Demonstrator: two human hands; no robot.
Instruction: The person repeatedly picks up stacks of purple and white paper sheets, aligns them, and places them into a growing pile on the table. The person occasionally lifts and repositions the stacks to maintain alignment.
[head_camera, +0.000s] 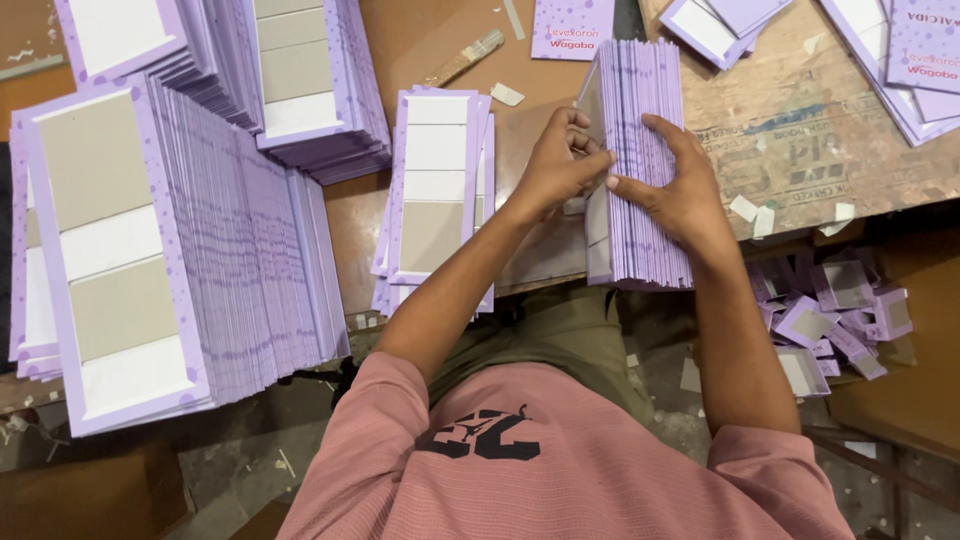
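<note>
- A stack of lilac card panels standing on edge (640, 160) sits on the brown worktop (430, 40), near its front edge and in front of the person's chest.
- The left hand (560, 160) presses against the stack's left face, fingers curled together onto the outermost panel, whose grey board backing shows at its edge.
- The right hand (675, 185) lies across the top edges of the stack, fingers closed down on the panels, thumb pointing toward the left hand; the two hands nearly touch.
- Just left of the stack lies a short flat pile of panels (435, 190), face up (white and grey board sections framed in lilac).
- Further left, a long fanned row of the same panels (180, 260) leans over the worktop's edge, with another pile (300, 80) behind it.
- A paintbrush (465, 58) lies on the worktop behind the flat pile, with small white paper scraps about it.
- To the right, a corrugated cardboard sheet (800, 140) covers the surface, carrying more lilac printed sheets (910, 60) at its far corner.
- Below the right forearm, a heap of small lilac box pieces (830, 320) lies well below the worktop.
- The floor (240, 470) beneath is grey, dusty and littered with scraps.
</note>
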